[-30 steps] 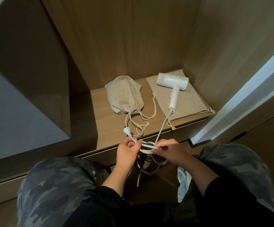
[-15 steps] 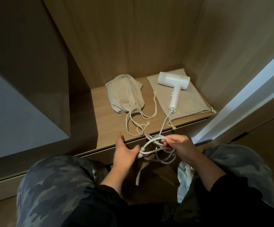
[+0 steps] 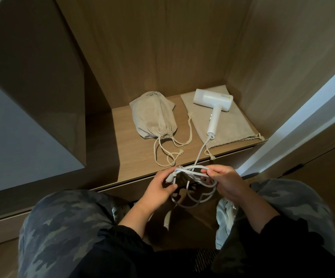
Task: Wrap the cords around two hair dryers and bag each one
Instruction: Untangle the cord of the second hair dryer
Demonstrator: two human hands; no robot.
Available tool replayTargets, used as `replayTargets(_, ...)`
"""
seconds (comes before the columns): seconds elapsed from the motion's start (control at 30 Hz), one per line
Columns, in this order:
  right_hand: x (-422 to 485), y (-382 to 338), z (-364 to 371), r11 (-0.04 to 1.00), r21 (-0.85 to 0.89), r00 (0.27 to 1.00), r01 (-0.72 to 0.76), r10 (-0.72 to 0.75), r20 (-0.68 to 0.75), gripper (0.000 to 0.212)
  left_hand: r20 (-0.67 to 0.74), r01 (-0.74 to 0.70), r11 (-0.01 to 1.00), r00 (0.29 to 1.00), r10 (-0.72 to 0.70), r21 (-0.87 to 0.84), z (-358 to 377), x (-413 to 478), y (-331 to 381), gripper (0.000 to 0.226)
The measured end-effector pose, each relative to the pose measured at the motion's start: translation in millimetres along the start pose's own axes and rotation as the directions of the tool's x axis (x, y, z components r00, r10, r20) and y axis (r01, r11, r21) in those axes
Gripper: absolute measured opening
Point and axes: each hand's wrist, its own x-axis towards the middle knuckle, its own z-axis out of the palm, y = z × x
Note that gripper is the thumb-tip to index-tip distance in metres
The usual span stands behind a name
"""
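Left hand (image 3: 158,190) now pinches cord (image 3: 190,167); right hand (image 3: 224,183) grips loops.

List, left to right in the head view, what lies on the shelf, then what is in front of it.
On the shelf: full bag → hair dryer, which lies on a flat bag. In front: left hand → cord → right hand.

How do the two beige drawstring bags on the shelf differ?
The left beige cloth bag is bulging and cinched shut; the right beige cloth bag lies flat. The left bag has nothing on it; the right bag carries the white hair dryer. Both are drawstring pouches lying on the wooden shelf.
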Motion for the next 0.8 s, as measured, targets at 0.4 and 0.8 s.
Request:
replayTargets(0.4, 4, 1, -4, 0.935, 0.328, 0.987, -0.132, 0.155, -0.046, 0.021, 0.287, 0.19, 0.84, 0.957, -0.042, -0.508, -14, -5, 16, 0.019)
replayTargets(0.8, 4, -3, -2, 0.856, 0.504, 0.988, -0.114, 0.153, -0.037, 0.022, 0.022, 0.094, 0.944, 0.995, -0.092, -0.316, -5, -5, 19, 0.024)
